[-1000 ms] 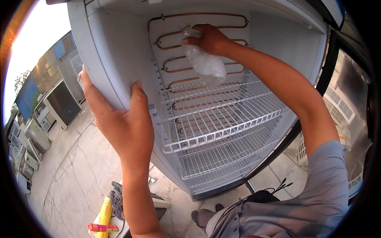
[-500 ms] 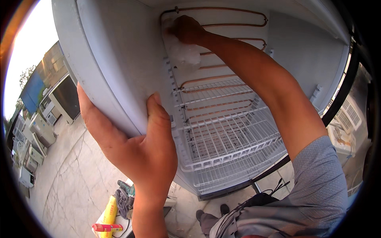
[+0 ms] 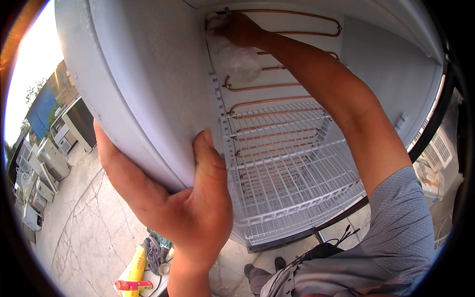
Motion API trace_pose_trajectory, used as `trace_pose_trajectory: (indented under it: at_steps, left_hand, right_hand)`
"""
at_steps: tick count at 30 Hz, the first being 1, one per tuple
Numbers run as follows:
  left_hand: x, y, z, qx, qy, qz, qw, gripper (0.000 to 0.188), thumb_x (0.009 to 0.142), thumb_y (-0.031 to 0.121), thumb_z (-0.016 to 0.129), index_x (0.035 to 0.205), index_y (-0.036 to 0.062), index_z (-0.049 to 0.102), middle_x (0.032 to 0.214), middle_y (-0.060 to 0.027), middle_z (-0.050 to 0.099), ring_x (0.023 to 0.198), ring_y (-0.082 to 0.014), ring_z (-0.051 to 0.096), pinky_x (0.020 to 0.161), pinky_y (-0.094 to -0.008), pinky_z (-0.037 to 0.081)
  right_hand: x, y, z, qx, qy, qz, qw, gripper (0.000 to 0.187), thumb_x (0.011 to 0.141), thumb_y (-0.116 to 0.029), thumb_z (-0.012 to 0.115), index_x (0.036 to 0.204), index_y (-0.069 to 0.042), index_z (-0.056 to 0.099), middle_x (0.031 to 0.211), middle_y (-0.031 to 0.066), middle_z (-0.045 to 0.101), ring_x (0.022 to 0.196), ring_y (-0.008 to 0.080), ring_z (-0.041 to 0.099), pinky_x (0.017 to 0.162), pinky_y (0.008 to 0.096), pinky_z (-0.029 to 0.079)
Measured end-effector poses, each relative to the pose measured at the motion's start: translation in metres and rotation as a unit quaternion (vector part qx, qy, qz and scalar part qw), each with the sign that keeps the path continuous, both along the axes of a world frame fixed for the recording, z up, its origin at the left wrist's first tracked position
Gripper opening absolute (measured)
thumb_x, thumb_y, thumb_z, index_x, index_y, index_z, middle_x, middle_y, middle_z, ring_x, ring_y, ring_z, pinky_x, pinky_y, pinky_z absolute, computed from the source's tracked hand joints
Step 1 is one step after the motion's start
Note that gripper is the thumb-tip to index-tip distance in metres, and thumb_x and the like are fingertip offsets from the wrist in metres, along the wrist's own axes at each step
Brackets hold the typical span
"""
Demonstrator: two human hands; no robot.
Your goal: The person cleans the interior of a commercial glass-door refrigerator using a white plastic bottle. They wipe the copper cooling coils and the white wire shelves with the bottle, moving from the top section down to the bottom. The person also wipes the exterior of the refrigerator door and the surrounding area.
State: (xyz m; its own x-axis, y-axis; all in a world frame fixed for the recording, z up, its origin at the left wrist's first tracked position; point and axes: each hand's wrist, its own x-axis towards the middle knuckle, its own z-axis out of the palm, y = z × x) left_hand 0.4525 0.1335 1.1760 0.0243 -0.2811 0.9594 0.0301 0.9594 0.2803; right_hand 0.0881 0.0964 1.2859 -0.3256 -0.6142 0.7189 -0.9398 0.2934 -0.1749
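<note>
My left hand (image 3: pixel 185 210) is closed round the front edge of the left wall (image 3: pixel 143 84) of an upright white fridge cabinet, thumb on the inner side and fingers outside. My right hand (image 3: pixel 242 30) reaches deep inside, to the upper back left corner. Its fingers are curled on a crumpled, translucent white plastic bag (image 3: pixel 241 65) that hangs below the hand against the back wall; the fingertips are partly hidden in shade. Copper tubing (image 3: pixel 292 13) loops across the back wall beside the hand. White wire shelves (image 3: pixel 292 180) sit lower in the cabinet.
At the lower left, a yellow packet (image 3: pixel 136 265), a red tube (image 3: pixel 133 285) and a grey cloth (image 3: pixel 156 252) lie together. Old appliances (image 3: pixel 52 158) stand along the cracked concrete floor (image 3: pixel 81 213) on the left. Dark cables (image 3: pixel 341 235) hang near my waist.
My right hand and the plastic bag have shifted slightly within the upper back left corner. My left hand keeps its hold on the cabinet edge; the view has moved a little.
</note>
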Motion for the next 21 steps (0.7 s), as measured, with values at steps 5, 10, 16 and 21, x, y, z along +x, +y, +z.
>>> trace_pose_trajectory:
  at_steps: [5, 10, 16, 21]
  left_hand:
    - [-0.002, 0.0, 0.001, 0.004, 0.014, -0.02, 1.0, 0.077, 0.088, 0.026, 0.077, 0.145, -0.0038, 0.036, 0.128, -0.018, 0.053, 0.117, -0.0278, 0.053, 0.101, -0.0409, 0.042]
    - [0.001, 0.0, 0.002, 0.004, 0.012, -0.012, 1.0, 0.078, 0.087, 0.024, 0.078, 0.146, -0.004, 0.036, 0.129, -0.0179, 0.053, 0.118, -0.0278, 0.053, 0.102, -0.041, 0.042]
    - [-0.004, 0.002, 0.0, 0.019, 0.02, -0.052, 0.998, 0.076, 0.087, 0.02, 0.077, 0.146, -0.0038, 0.036, 0.13, -0.0176, 0.052, 0.118, -0.0274, 0.053, 0.102, -0.0405, 0.042]
    - [-0.003, 0.007, 0.002, 0.021, 0.029, -0.053, 0.998, 0.074, 0.087, 0.016, 0.076, 0.146, -0.0044, 0.036, 0.133, -0.0176, 0.051, 0.119, -0.0262, 0.052, 0.104, -0.0386, 0.041]
  right_hand:
    - [-0.007, -0.005, 0.002, -0.023, 0.003, 0.021, 1.0, 0.067, 0.085, -0.06, 0.071, 0.1, 0.005, 0.072, 0.094, 0.0232, 0.072, 0.088, 0.0314, 0.07, 0.083, 0.0406, 0.053]
    - [-0.006, -0.012, 0.0, -0.073, -0.1, 0.082, 0.989, 0.067, 0.083, -0.058, 0.074, 0.108, 0.005, 0.071, 0.1, 0.022, 0.073, 0.092, 0.031, 0.07, 0.085, 0.0402, 0.055]
    - [-0.004, -0.002, 0.003, 0.049, -0.032, 0.022, 0.998, 0.068, 0.084, -0.056, 0.073, 0.104, 0.008, 0.069, 0.098, 0.023, 0.071, 0.088, 0.0307, 0.07, 0.082, 0.0406, 0.054]
    - [0.04, 0.04, -0.013, 0.067, -0.158, 0.0, 0.985, 0.071, 0.085, -0.057, 0.072, 0.1, 0.012, 0.067, 0.091, 0.0205, 0.071, 0.081, 0.0299, 0.069, 0.078, 0.0388, 0.054]
